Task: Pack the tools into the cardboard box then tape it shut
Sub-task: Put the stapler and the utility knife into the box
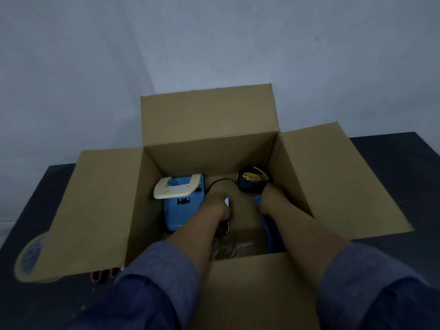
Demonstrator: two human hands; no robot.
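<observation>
An open cardboard box (209,120) stands on a dark table, all flaps spread. Inside at the left lies a blue tool case (182,211) with a cream handle. A black and yellow tape measure (252,178) sits in the far right corner. My left hand (216,204) is down in the box, closed on a small tool with a blue and white tip and a metal part below. My right hand (269,196) reaches in beside the tape measure and grips a blue-handled tool (269,229). Clear plastic wrap (233,250) lies at the near inside wall.
A roll of packing tape (31,258) lies on the table (392,148) at the left, partly under the left flap. Orange and black handles (104,275) poke out below that flap. A grey wall stands close behind the table.
</observation>
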